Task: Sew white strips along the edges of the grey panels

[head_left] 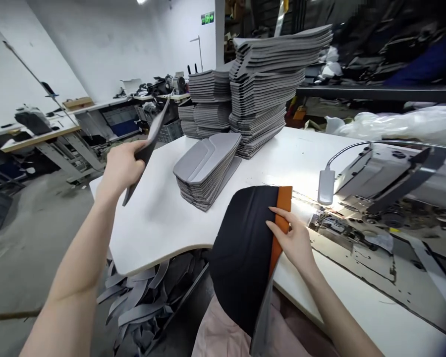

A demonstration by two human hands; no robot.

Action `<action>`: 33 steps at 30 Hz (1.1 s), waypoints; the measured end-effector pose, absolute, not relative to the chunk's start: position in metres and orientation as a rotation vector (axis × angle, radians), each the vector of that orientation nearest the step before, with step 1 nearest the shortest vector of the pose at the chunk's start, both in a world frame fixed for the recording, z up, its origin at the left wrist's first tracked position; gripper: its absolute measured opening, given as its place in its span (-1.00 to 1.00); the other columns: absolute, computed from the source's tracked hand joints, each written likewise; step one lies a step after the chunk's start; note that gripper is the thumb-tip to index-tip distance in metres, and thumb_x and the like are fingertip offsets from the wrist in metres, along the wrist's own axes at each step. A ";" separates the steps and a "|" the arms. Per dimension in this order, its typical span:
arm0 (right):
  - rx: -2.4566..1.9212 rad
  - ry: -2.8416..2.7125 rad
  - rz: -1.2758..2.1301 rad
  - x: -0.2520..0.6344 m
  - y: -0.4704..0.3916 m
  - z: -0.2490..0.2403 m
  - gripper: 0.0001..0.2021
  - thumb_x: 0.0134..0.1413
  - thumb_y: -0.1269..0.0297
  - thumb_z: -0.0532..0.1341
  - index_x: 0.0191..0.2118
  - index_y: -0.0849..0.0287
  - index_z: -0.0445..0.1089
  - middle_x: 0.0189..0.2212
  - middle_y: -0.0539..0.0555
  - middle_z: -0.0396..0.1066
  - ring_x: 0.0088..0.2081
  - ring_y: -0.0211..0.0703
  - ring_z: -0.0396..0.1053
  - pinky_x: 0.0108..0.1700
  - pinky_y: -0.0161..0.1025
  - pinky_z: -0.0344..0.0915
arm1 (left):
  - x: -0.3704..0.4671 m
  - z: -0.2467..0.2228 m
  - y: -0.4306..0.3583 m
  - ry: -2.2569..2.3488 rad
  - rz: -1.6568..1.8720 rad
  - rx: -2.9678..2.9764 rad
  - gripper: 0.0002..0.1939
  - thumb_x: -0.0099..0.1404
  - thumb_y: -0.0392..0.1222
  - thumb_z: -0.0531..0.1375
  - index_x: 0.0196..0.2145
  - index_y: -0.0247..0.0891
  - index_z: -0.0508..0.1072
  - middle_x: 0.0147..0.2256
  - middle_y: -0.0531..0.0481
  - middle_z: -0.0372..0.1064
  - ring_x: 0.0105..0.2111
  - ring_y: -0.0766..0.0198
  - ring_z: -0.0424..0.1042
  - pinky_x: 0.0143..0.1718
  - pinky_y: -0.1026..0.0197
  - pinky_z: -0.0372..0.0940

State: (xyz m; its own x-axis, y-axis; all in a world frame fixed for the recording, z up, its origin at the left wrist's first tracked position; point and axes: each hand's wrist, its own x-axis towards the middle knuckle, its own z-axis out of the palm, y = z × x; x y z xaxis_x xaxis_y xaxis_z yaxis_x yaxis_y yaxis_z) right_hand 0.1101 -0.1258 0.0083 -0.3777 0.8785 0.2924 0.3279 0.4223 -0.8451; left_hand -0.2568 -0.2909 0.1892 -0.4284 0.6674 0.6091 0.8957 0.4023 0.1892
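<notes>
My left hand is raised at the left of the white table, its fingers closed on a grey padded panel seen nearly edge-on. Black padding with an orange edge strip is under my right hand, thumb and fingers pinching it near the strip. This black panel has a rounded outline and hangs over the table's front edge toward my lap, a grey layer showing beneath it. Between my hands, farther back, lies a low stack of grey shaped panels, apart from both hands.
Tall piles of grey panels stand at the back of the white table. To the right are a sewing machine and a small lit lamp on a bent neck. Grey offcuts heap below the table; another workbench stands left.
</notes>
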 end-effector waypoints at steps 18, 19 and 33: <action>-1.064 -1.499 1.338 0.120 -0.159 -0.010 -0.60 -0.08 0.07 0.29 -0.14 0.19 0.38 -0.20 0.17 0.53 -0.18 0.03 0.45 -0.08 -0.02 0.39 | -0.034 0.093 -0.125 -1.954 -0.584 -2.561 -0.62 0.47 -0.18 0.01 0.16 -0.29 0.38 0.12 -0.22 0.41 0.12 0.00 0.40 0.15 -0.02 0.28; -1.068 -1.508 1.359 0.123 -0.155 -0.013 -0.57 -0.09 0.07 0.29 -0.11 0.20 0.36 -0.18 0.18 0.52 -0.17 0.03 0.45 -0.09 -0.03 0.39 | -0.034 0.086 -0.108 -1.974 -0.574 -2.716 -0.62 0.47 -0.18 -0.02 0.12 -0.30 0.42 0.10 -0.19 0.44 0.09 0.02 0.42 0.14 0.02 0.28; -0.742 -2.373 -0.050 0.215 -0.127 -0.021 -0.75 0.22 0.55 0.04 -0.20 0.32 0.47 -0.01 0.32 0.43 0.06 0.04 0.31 0.06 -0.04 0.39 | 0.012 0.010 -0.035 -2.194 -0.800 -2.978 -0.89 0.12 -0.21 0.31 -0.41 -0.31 0.58 -0.37 -0.04 0.57 -0.32 0.20 0.49 -0.22 0.20 0.30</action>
